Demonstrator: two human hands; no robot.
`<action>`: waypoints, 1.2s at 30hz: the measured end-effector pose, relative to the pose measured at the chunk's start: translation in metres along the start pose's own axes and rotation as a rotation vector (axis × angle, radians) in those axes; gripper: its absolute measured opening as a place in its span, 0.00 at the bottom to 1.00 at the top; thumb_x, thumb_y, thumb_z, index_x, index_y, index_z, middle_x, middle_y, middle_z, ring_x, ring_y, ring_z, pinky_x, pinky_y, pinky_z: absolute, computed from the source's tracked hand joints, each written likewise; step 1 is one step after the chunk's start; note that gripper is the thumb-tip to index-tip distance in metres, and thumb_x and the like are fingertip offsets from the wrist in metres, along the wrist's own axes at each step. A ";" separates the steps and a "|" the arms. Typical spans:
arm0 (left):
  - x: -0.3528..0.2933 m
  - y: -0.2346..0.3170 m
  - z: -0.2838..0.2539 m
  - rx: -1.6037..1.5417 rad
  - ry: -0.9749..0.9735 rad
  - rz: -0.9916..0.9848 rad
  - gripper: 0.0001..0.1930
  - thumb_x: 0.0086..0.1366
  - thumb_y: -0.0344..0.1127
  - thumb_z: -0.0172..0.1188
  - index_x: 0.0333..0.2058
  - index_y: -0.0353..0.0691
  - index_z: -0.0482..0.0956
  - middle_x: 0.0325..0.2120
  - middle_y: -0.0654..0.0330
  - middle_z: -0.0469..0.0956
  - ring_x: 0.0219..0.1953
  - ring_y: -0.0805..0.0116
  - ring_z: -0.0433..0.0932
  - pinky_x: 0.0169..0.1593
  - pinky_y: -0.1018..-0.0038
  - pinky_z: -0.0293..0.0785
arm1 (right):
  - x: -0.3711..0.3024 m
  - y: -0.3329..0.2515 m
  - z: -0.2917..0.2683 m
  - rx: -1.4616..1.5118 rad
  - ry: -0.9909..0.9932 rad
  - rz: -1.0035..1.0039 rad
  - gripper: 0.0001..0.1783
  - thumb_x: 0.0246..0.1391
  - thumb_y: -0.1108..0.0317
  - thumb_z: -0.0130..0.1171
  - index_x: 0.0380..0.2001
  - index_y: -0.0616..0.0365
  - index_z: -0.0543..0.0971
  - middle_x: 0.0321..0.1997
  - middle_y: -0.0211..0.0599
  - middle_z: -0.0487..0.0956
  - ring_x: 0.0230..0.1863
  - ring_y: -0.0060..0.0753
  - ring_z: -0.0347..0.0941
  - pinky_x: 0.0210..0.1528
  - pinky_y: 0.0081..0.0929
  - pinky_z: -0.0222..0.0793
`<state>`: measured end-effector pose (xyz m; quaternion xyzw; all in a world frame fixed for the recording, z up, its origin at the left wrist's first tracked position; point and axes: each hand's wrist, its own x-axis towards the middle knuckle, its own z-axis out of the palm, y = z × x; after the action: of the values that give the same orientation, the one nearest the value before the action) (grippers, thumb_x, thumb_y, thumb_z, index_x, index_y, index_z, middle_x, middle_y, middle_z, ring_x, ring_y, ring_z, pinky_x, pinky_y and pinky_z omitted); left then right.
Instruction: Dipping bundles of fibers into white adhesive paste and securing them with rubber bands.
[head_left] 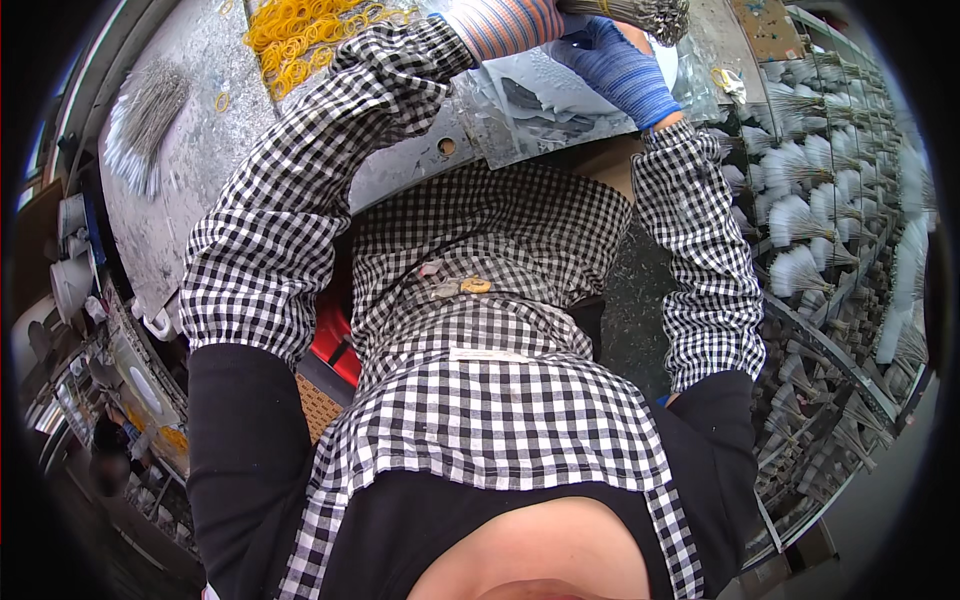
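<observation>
At the top edge, my left hand [505,28], in a pink, white and blue striped glove, is closed around a bundle of thin grey sticks [645,14]. The ends of the sticks point right. Just below the bundle, against it, is my right hand [622,72] in a blue knitted glove. Its fingers curl in toward the left hand, and what they hold is hidden. Part of the left hand and of the bundle lies beyond the top of the picture. A glossy, wet-looking sheet [550,110] with whitish smears lies under both hands.
Loose yellow rubber bands [290,40] are heaped left of my hands. Farther left lies another bundle of thin sticks with white tips [148,120] on the grey worktable [180,240]. Racks full of white-tipped bundles [800,220] stand close on the right.
</observation>
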<state>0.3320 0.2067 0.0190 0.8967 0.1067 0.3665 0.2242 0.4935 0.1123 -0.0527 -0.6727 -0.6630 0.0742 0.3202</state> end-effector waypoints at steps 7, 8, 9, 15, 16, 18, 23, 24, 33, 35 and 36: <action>-0.001 0.006 -0.005 0.050 0.052 0.083 0.15 0.51 0.35 0.73 0.39 0.48 0.84 0.34 0.55 0.83 0.41 0.53 0.82 0.45 0.64 0.78 | -0.003 -0.005 -0.002 -0.100 -0.307 0.281 0.26 0.59 0.42 0.66 0.51 0.49 0.83 0.46 0.36 0.87 0.48 0.33 0.84 0.53 0.30 0.78; -0.002 0.005 -0.003 0.048 0.042 0.053 0.15 0.51 0.35 0.73 0.39 0.48 0.84 0.35 0.56 0.83 0.41 0.53 0.82 0.45 0.64 0.78 | -0.002 -0.006 -0.003 -0.104 -0.306 0.282 0.26 0.60 0.42 0.65 0.51 0.49 0.83 0.46 0.36 0.87 0.48 0.33 0.84 0.53 0.30 0.78; -0.002 0.006 -0.002 0.043 0.031 0.024 0.15 0.50 0.36 0.73 0.39 0.48 0.84 0.35 0.56 0.83 0.41 0.53 0.82 0.45 0.64 0.78 | -0.002 -0.008 -0.004 -0.108 -0.304 0.286 0.26 0.60 0.42 0.65 0.51 0.49 0.84 0.46 0.36 0.87 0.48 0.32 0.84 0.54 0.30 0.78; 0.001 0.008 -0.006 0.081 0.064 0.106 0.15 0.51 0.35 0.73 0.39 0.47 0.84 0.35 0.55 0.83 0.41 0.52 0.82 0.46 0.64 0.78 | -0.004 -0.010 -0.006 -0.166 -0.275 0.241 0.24 0.59 0.44 0.67 0.50 0.48 0.84 0.44 0.35 0.87 0.46 0.32 0.84 0.52 0.29 0.78; 0.001 0.008 -0.006 0.080 0.064 0.109 0.15 0.51 0.35 0.73 0.39 0.47 0.84 0.35 0.55 0.83 0.41 0.52 0.82 0.46 0.64 0.78 | -0.005 -0.001 -0.004 -0.167 -0.273 0.242 0.24 0.59 0.44 0.67 0.50 0.48 0.84 0.44 0.35 0.87 0.46 0.32 0.84 0.52 0.29 0.78; 0.001 0.007 -0.004 0.034 0.047 0.055 0.15 0.52 0.33 0.71 0.40 0.47 0.84 0.36 0.54 0.82 0.41 0.52 0.82 0.47 0.63 0.78 | -0.002 0.009 -0.001 -0.191 -0.256 0.226 0.25 0.58 0.44 0.68 0.49 0.49 0.84 0.43 0.36 0.87 0.45 0.32 0.84 0.51 0.29 0.79; 0.003 0.005 -0.002 -0.042 0.079 0.026 0.17 0.52 0.31 0.70 0.42 0.47 0.83 0.37 0.54 0.83 0.42 0.53 0.82 0.46 0.64 0.78 | 0.003 -0.013 -0.012 0.032 -0.196 0.202 0.15 0.50 0.58 0.68 0.37 0.56 0.85 0.32 0.41 0.85 0.36 0.41 0.82 0.43 0.36 0.77; 0.004 0.007 -0.003 -0.056 0.028 -0.025 0.17 0.52 0.31 0.70 0.43 0.47 0.83 0.38 0.54 0.83 0.42 0.53 0.82 0.46 0.64 0.78 | 0.003 -0.012 -0.009 -0.038 -0.111 0.061 0.14 0.51 0.60 0.68 0.37 0.56 0.85 0.30 0.40 0.85 0.34 0.39 0.82 0.41 0.35 0.77; 0.001 0.015 -0.010 0.180 0.024 0.251 0.16 0.46 0.35 0.71 0.37 0.50 0.82 0.35 0.60 0.81 0.42 0.56 0.81 0.47 0.64 0.77 | -0.018 0.023 0.017 -0.039 -0.176 0.037 0.29 0.62 0.41 0.62 0.51 0.55 0.80 0.43 0.43 0.84 0.43 0.43 0.82 0.48 0.37 0.79; -0.002 0.014 -0.009 0.178 0.015 0.237 0.16 0.45 0.35 0.71 0.36 0.50 0.82 0.34 0.60 0.81 0.42 0.56 0.80 0.47 0.64 0.77 | -0.016 0.021 0.014 -0.087 -0.239 0.063 0.29 0.63 0.42 0.62 0.53 0.55 0.79 0.44 0.43 0.84 0.45 0.43 0.81 0.48 0.37 0.78; -0.003 0.014 -0.009 0.176 0.008 0.229 0.16 0.44 0.35 0.72 0.35 0.51 0.81 0.34 0.61 0.80 0.42 0.56 0.80 0.46 0.63 0.77 | -0.014 0.018 0.011 -0.138 -0.296 0.089 0.29 0.63 0.42 0.61 0.54 0.55 0.78 0.46 0.43 0.84 0.46 0.42 0.81 0.48 0.37 0.78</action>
<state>0.3243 0.1967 0.0293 0.9178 0.0363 0.3824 0.1009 0.5011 0.1043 -0.0752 -0.7037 -0.6757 0.1407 0.1686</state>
